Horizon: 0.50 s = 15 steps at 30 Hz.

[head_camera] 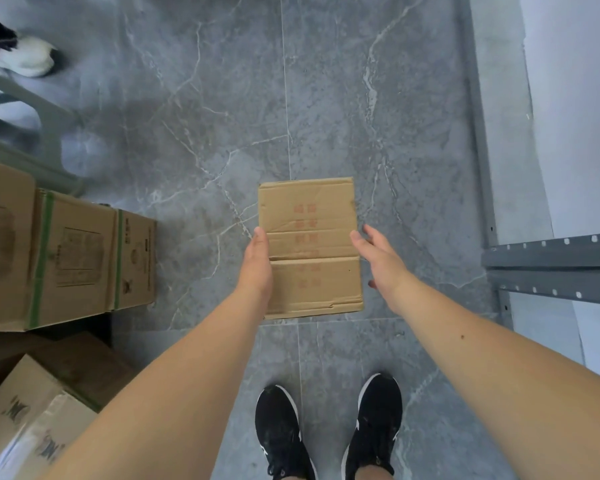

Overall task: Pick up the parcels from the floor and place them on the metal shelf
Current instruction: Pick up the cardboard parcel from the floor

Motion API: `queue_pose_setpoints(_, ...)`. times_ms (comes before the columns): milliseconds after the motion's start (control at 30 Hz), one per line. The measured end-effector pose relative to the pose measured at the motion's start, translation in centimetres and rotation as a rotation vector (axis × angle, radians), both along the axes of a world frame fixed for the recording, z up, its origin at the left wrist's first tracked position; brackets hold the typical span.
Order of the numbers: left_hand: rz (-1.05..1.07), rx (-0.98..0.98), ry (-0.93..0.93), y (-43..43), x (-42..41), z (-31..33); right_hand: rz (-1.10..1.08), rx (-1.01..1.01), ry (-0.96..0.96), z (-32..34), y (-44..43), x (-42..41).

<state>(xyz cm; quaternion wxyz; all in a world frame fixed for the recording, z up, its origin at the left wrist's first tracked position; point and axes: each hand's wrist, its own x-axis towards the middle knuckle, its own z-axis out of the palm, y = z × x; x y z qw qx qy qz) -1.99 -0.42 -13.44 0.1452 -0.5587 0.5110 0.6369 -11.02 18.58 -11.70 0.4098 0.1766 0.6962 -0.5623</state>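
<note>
Head view: left hand (257, 263) touches the flat brown cardboard parcel (310, 247)'s left edge; right hand (378, 258) spread wide, just beside it.

Grey marble floor (326, 98) — cardboard parcel (312, 247), stacked boxes (73, 258)

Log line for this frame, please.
stage: reaching | left hand: on parcel side | right hand: open, beside it | parcel: floor | metal shelf: right
</note>
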Motion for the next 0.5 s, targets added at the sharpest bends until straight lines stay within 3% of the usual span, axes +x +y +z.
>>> queue_pose_setpoints(233, 0.022, 0.055, -0.064, 0.0, 0.2, -0.9, -0.017, -0.027, -0.030, -3.2, 0.0, 0.5)
queue_pose_setpoints(500, 0.075, 0.142, 0.005, -0.1, 1.4, -1.5, -0.027, -0.076, -0.027, -3.3, -1.0, 1.3)
